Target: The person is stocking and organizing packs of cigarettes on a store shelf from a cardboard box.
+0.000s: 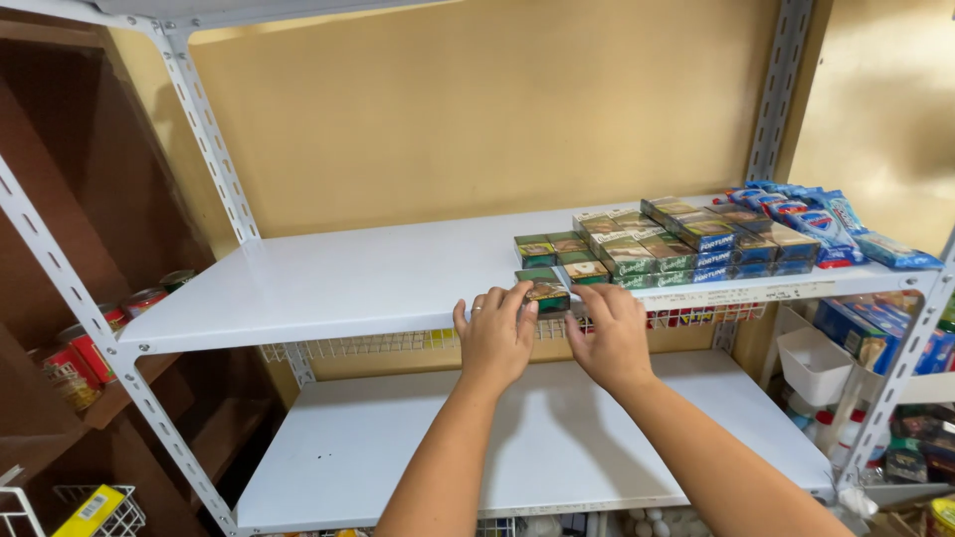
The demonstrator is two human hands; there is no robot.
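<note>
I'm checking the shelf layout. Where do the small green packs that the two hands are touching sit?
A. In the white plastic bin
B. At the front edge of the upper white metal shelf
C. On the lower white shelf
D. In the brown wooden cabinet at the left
B: the left hand and right hand rest on the small green packs at the front edge of the upper white metal shelf.

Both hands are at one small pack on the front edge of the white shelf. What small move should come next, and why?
Probably push the pack back and to the right until it meets the packs stacked there. It sits alone at the front edge of the shelf, ahead of the rows, with the left hand and the right hand on either side of it, fingers touching it.
</note>
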